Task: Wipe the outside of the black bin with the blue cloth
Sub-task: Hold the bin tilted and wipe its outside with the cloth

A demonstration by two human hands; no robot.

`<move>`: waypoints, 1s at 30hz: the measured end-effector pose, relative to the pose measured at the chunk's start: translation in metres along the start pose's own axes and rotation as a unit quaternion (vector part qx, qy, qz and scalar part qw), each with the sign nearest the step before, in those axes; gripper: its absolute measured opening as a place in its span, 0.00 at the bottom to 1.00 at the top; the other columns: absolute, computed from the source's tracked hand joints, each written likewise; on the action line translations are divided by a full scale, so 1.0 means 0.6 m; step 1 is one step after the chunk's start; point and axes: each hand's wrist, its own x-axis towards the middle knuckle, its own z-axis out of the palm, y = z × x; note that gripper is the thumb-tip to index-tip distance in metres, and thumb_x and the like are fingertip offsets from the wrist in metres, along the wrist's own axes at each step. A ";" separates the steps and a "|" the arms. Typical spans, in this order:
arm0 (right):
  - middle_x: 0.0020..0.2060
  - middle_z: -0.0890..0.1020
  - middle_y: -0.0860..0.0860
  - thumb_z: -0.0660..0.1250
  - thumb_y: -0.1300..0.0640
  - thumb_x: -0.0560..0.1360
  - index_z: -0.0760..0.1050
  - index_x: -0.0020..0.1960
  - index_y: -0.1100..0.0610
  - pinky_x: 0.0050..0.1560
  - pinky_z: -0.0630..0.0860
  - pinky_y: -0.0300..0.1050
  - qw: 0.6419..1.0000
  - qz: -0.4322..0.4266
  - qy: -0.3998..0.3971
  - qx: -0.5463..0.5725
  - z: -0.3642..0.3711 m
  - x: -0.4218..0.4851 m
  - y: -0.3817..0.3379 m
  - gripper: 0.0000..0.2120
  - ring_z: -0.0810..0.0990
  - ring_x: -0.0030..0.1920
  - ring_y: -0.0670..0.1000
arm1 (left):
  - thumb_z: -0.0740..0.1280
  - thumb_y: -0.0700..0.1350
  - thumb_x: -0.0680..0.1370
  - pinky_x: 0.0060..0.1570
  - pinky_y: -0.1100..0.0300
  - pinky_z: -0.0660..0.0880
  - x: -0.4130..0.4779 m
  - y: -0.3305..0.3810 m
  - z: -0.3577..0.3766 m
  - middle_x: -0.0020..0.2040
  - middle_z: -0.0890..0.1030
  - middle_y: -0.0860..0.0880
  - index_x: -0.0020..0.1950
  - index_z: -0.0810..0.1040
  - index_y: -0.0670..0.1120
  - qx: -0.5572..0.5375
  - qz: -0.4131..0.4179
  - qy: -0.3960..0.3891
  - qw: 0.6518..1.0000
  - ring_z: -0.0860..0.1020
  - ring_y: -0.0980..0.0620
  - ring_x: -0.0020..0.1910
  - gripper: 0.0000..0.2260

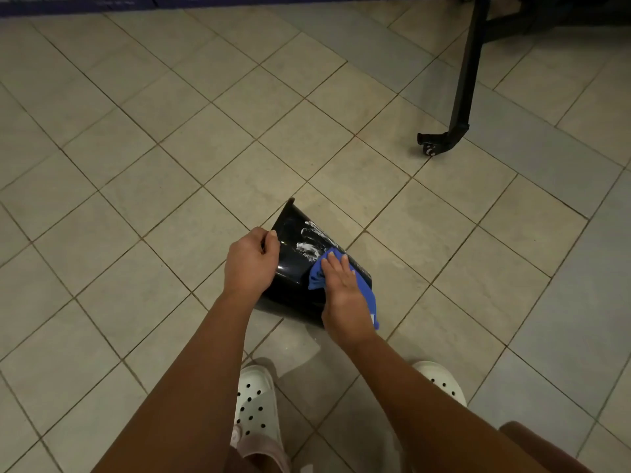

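Black bin (293,264) tipped, white smears; blue cloth (367,295) pressed on side.

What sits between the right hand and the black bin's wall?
The blue cloth, pressed flat under the right hand against the black bin, as the head view shows.

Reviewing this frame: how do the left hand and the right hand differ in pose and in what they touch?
The left hand has curled fingers, while the right hand lies flat with its fingers straight. The left hand grips the black bin directly at its side, whereas the right hand presses the blue cloth onto it. Both are on the outside of the tipped bin, which shows white smears.
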 end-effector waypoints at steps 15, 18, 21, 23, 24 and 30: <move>0.75 0.53 0.52 0.58 0.74 0.71 0.53 0.75 0.58 0.73 0.41 0.41 0.998 0.059 -0.003 0.031 -0.001 0.019 -0.011 0.35 0.43 0.74 0.48 | 0.59 0.47 0.82 0.30 0.58 0.67 -0.001 -0.010 -0.002 0.28 0.72 0.47 0.39 0.73 0.46 -0.022 0.034 -0.011 0.999 0.71 0.51 0.28 0.13; 0.76 0.50 0.52 0.62 0.72 0.71 0.50 0.75 0.57 0.73 0.41 0.43 0.993 0.120 0.016 0.012 -0.007 -0.008 0.001 0.38 0.42 0.75 0.50 | 0.59 0.48 0.82 0.31 0.56 0.69 0.002 -0.014 0.000 0.28 0.72 0.48 0.40 0.75 0.45 -0.021 0.036 -0.010 0.999 0.71 0.51 0.28 0.13; 0.75 0.50 0.54 0.58 0.76 0.69 0.53 0.74 0.60 0.74 0.49 0.54 0.999 0.038 0.006 0.024 0.010 -0.045 -0.019 0.37 0.41 0.74 0.54 | 0.59 0.48 0.82 0.31 0.57 0.69 0.007 -0.018 0.003 0.27 0.71 0.49 0.41 0.75 0.44 -0.007 0.042 -0.003 0.999 0.71 0.51 0.28 0.13; 0.75 0.46 0.52 0.56 0.76 0.69 0.49 0.75 0.57 0.74 0.46 0.54 0.999 0.007 -0.028 0.017 0.014 -0.035 -0.032 0.39 0.37 0.74 0.52 | 0.59 0.47 0.82 0.31 0.56 0.69 0.004 -0.018 0.003 0.27 0.72 0.48 0.41 0.75 0.43 -0.004 0.050 -0.004 0.999 0.72 0.49 0.28 0.13; 0.75 0.46 0.51 0.57 0.75 0.69 0.48 0.75 0.57 0.74 0.44 0.53 0.999 0.000 -0.035 0.018 0.013 -0.019 -0.036 0.39 0.37 0.74 0.51 | 0.59 0.47 0.82 0.31 0.55 0.69 0.002 -0.018 0.003 0.28 0.73 0.46 0.41 0.75 0.43 -0.008 0.047 -0.003 0.999 0.72 0.48 0.28 0.13; 0.75 0.50 0.53 0.57 0.74 0.71 0.50 0.75 0.59 0.74 0.41 0.44 0.999 0.030 -0.006 0.030 -0.007 0.012 -0.020 0.35 0.39 0.73 0.47 | 0.60 0.47 0.82 0.31 0.58 0.68 0.003 -0.015 0.003 0.29 0.72 0.47 0.42 0.75 0.43 -0.016 0.029 0.008 0.999 0.70 0.51 0.28 0.12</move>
